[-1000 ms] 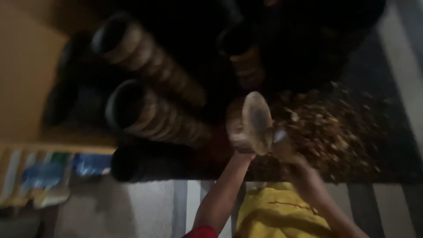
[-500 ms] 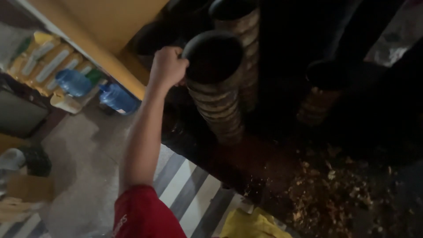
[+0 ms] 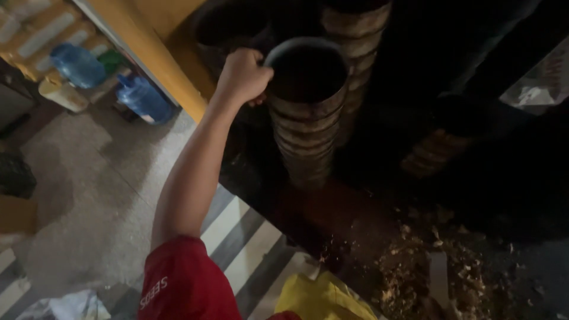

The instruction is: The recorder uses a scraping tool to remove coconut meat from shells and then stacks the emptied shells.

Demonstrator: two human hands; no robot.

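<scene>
My left hand (image 3: pixel 243 76) reaches up from the lower left, red sleeve at the shoulder, and grips the near rim of the top pot (image 3: pixel 308 50) of a tall stack of dark, round pots (image 3: pixel 305 142). The stack stands upright on a dark surface. My thumb side lies over the rim and the fingers curl outside it. My right hand is out of the picture.
More stacks of pots stand behind (image 3: pixel 355 35), to the right (image 3: pixel 438 151) and to the left (image 3: pixel 222 29). A heap of brown crumbly debris (image 3: pixel 427 266) lies lower right. Two blue water bottles (image 3: pixel 142 98) stand by a yellow wall (image 3: pixel 154 35). A striped mat (image 3: pixel 249 237) and yellow cloth (image 3: pixel 320 299) lie below.
A second ago both hands held a round piece over the debris. Since then my left hand has gone to the stack's top rim and stays there; the view has shifted closer.
</scene>
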